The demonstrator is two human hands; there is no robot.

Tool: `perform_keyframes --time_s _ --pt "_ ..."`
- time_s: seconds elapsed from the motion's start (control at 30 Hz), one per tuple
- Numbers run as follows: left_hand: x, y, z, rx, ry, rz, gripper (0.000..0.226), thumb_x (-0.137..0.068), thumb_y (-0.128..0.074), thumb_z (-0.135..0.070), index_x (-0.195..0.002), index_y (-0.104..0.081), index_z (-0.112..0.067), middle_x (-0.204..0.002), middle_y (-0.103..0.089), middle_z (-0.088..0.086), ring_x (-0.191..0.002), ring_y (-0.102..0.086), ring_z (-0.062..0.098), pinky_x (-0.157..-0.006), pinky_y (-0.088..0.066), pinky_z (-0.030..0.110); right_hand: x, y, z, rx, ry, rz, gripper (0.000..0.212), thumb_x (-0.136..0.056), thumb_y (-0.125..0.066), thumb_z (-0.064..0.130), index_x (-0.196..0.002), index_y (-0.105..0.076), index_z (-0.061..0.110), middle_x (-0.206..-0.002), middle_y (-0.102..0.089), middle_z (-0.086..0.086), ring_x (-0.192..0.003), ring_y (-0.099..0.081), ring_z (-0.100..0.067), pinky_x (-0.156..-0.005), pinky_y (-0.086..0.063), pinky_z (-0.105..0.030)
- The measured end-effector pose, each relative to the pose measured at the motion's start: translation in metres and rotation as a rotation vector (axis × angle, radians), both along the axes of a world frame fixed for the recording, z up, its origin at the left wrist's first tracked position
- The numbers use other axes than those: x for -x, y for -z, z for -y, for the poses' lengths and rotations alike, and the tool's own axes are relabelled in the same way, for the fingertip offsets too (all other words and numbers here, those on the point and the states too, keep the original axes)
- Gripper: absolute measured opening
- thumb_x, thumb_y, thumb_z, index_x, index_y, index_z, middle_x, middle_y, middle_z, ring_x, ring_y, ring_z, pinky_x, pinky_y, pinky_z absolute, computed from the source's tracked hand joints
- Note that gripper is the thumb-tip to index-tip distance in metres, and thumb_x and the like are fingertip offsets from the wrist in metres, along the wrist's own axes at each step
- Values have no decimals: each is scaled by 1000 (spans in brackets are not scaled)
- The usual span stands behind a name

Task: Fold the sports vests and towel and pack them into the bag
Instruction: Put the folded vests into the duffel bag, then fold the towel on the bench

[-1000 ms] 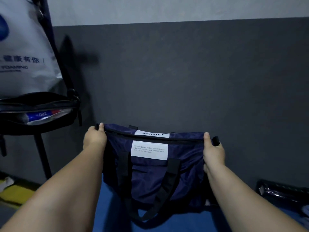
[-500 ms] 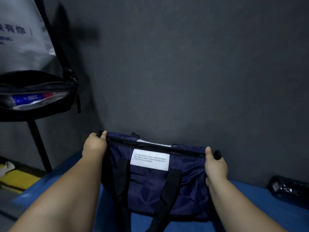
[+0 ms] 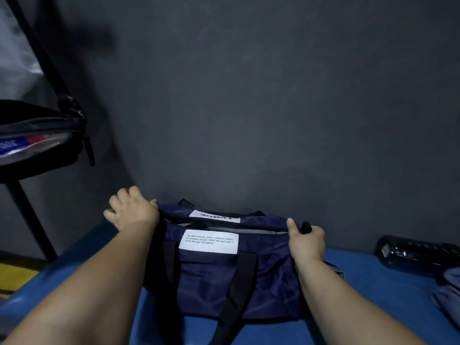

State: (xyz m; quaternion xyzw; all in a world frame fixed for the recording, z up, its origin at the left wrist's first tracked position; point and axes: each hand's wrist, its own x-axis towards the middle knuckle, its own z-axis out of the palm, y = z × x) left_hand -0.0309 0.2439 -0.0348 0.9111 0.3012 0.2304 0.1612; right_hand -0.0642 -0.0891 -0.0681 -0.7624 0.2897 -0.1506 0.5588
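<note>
- Bag point(image 3: 206, 277) on desk point(image 3: 373, 295), wall point(image 3: 249, 120) just behind it.
- Bottle point(image 3: 418, 255) on desk, right of bag, by wall.
- Cloth point(image 3: 448, 295) before bottle.
- Pouch point(image 3: 37, 135) hangs left, higher than desk.

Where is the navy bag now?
Head view, low centre: the navy bag sits on the blue surface by the dark wall, the left hand at its left end, the right hand gripping its right end.

Arms outstretched, right grip point(image 3: 307, 241) clenched — left grip point(image 3: 132, 210) unclear

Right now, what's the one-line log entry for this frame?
left hand: at bag left end, grip unclear | right hand: grips bag's right end | bag: on blue surface, near wall
</note>
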Motion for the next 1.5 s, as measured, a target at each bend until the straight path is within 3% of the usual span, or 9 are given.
perform_keyframes --time_s 0.2,0.5,0.77,0.87,1.07,1.23,1.33,1.4,1.5 --pt "4 -19 58 -3 272 -4 50 -92 -54 -46 -131 -46 -15 -138 -46 11 -128 -35 32 -102 -29 42 20 -9 6 162 11 -2 76 -83 -66 56 -138 -33 16 -140 -40 -13 -114 -51 -34 -81 -49 -42" --pt "41 -15 196 99 714 -15 40 -93 -53 -50 -123 -54 -24 -132 -52 2 -127 -37 26 -102 -31 37 74 -22 60 383 -26 1 64 -83 -62 61 -130 -44 23 -133 -44 -6 -118 -50 -28 -91 -47 -41" --pt "101 9 327 242 1151 209 16 -91 -61 -26 -105 -65 -20 -101 -64 -4 -108 -48 22 -93 -37 31 139 13 162 436 13 -136 46 -90 -60 49 -125 -52 20 -128 -49 -7 -117 -50 -27 -92 -44 -35" --pt "119 33 370 271 1296 98 19 -91 -62 -26 -110 -63 -20 -98 -60 -8 -108 -47 19 -96 -36 28 161 33 204 456 60 -166 43 -93 -59 41 -129 -52 18 -133 -51 -8 -122 -48 -27 -93 -43 -36" --pt "124 86 416 237 1377 -253 33 -95 -57 -35 -125 -56 -23 -117 -58 -7 -120 -42 15 -97 -33 23 193 61 275 611 189 -204 40 -94 -58 28 -131 -54 15 -135 -52 -10 -128 -42 -31 -102 -38 -41" --pt "123 111 446 345 1378 -355 32 -96 -56 -36 -124 -56 -19 -107 -53 -8 -114 -45 15 -94 -36 21 208 80 316 743 223 -329 41 -94 -56 39 -133 -50 32 -157 -24 -3 -142 -21 -25 -107 -29 -47" --pt "121 121 468 435 1386 -388 33 -96 -57 -37 -124 -57 -19 -110 -57 -5 -110 -51 15 -96 -40 23 199 77 336 642 114 -379 37 -93 -56 45 -128 -47 37 -162 -8 -2 -136 -36 -29 -103 -33 -47" --pt "124 120 481 518 1374 -412 37 -98 -54 -36 -131 -52 -18 -112 -56 -6 -107 -52 11 -91 -37 17 191 79 341 610 45 -361 37 -91 -60 44 -124 -47 35 -155 -28 -6 -123 -48 -31 -95 -41 -43" --pt "127 113 497 641 1335 -405 48 -99 -51 -37 -143 -39 -20 -126 -54 -2 -118 -51 10 -91 -32 13 182 78 330 482 -83 -262 27 -92 -62 31 -113 -45 34 -111 -60 -3 -91 -58 -25 -74 -49 -38"
